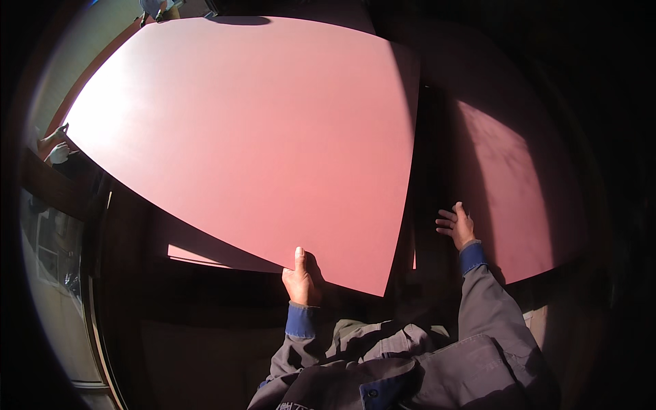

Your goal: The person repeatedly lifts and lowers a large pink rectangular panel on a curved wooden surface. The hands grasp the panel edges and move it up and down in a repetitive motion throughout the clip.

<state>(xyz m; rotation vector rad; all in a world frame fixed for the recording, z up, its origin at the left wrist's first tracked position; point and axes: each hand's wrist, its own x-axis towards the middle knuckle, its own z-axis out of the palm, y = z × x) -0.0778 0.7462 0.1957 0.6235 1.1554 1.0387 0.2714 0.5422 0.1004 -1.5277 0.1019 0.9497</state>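
Left hand (302,279) clamped with thumb on near edge of big pink board (253,137), right hand (456,225) open, probably flat on stack (509,198); better kept level, lifted slowly.

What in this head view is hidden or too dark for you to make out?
- Left hand: only the thumb shows on the large pink board; the fingers are hidden beneath the board's edge.
- Under the board: covered, in deep shadow.
- Second pink board under the right hand: its upper part is lost in darkness.
- Another person's hand at the far left: tiny, cut by the dark rim.
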